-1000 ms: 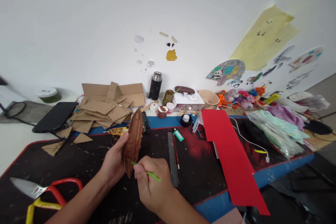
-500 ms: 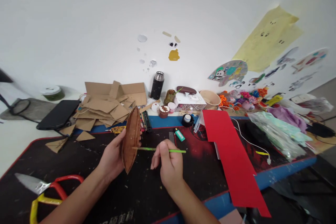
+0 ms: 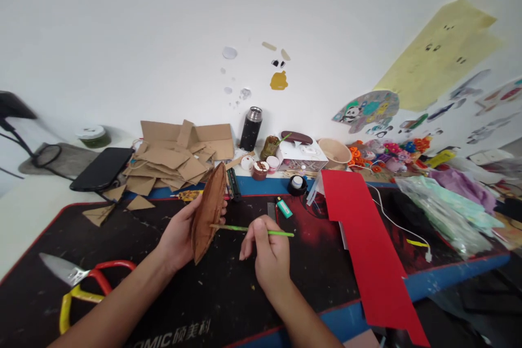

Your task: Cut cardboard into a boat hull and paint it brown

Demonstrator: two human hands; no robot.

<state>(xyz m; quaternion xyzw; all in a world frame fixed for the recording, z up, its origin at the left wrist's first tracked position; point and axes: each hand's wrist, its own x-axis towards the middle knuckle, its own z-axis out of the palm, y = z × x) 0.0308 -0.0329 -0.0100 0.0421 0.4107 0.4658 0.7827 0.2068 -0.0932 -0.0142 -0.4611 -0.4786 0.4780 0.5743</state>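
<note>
A brown, boat-shaped cardboard piece (image 3: 209, 215) stands tilted in my left hand (image 3: 178, 239), its inner face toward me. The fingers of that hand wrap behind it and their tips show at its right edge. My right hand (image 3: 269, 253) pinches a thin green paintbrush (image 3: 234, 227), held nearly level. The brush tip touches the brown inner face near its right edge. Beyond the hands stands a small open jar of brown paint (image 3: 260, 169), with a pink-sided pot (image 3: 272, 163) beside it.
Large scissors (image 3: 75, 277) with red and yellow handles lie at the left. A pile of cut cardboard (image 3: 167, 157) sits at the back left. A black flask (image 3: 251, 129) stands near the wall. Red card (image 3: 367, 239) lies at the right, and a green lighter (image 3: 284, 207) lies mid-mat.
The whole view has shifted, so most things appear slightly further right. The boat-shaped piece leans a little more to the right; the brush stays against it.
</note>
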